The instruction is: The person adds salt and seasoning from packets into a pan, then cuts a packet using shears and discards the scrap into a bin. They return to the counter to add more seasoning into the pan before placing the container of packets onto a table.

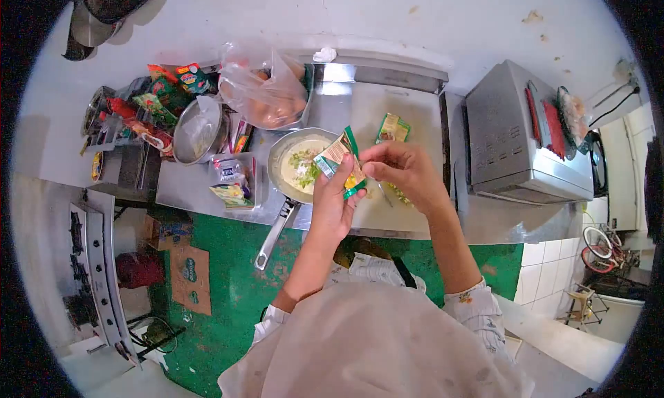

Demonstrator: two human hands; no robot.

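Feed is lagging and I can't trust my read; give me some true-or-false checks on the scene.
1. The left hand and right hand both hold the sachet: true.
2. The pan is empty: false, it holds a pale mix with green bits.
3. A second sachet lies on the counter beyond the hands: true.
4. The metal bowl sits right of the pan: false, it sits to its left.
5. The pan's handle points to the wall: false, it points toward the person.
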